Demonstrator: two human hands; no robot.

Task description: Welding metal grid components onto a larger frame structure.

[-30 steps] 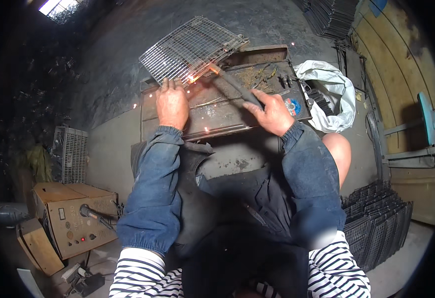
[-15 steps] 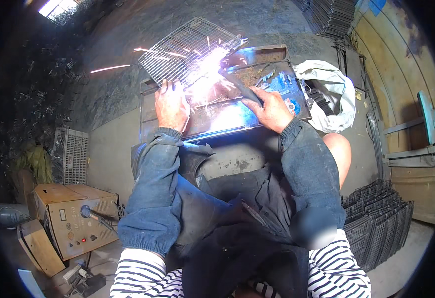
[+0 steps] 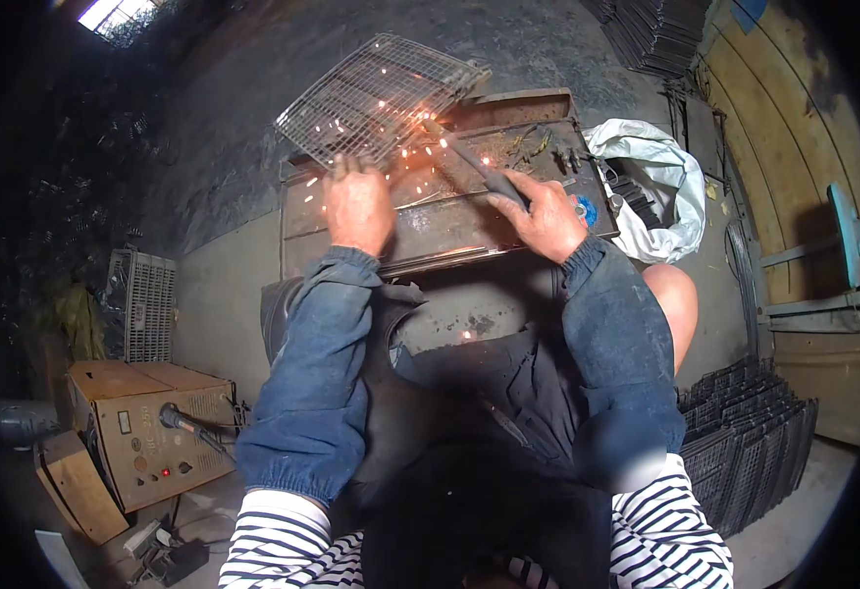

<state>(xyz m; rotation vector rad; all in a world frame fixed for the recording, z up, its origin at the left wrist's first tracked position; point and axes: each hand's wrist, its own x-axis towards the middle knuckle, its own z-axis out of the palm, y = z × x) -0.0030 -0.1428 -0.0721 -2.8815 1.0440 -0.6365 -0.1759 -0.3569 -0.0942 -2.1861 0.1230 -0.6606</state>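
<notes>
two bare hands work at one wire grid panel [image 3: 371,74], which sits askew at the far left part of a metal surface [image 3: 444,224] and reaches out past its far edge. the panel lies directly ahead of the left hand [image 3: 359,208], whose fingertips touch its near corner; that grip is bent over the wire, but the thumb is hidden, so i cannot tell how tightly it closes.

the right hand [image 3: 546,218] is apart from the panel, to its near right. its grip is wrapped closed around the handle of a welding torch [image 3: 496,180], thumb laid along the top. the torch slants away and leftward to the panel's near right edge, where an orange glow [image 3: 423,119] burns and sparks scatter; i cannot tell whether the tip meets the wire.

both forearms come up from the near side of the panel in blue sleeves [image 3: 307,383]. the left one runs almost straight toward it, back of the hand up; the right one angles inward, its wrist turned toward the panel.

to the panel's right are a blue disc [image 3: 586,209] on the surface and, farther right, an open white sack [image 3: 683,196]. well to its near left stands a welding machine [image 3: 170,422].
</notes>
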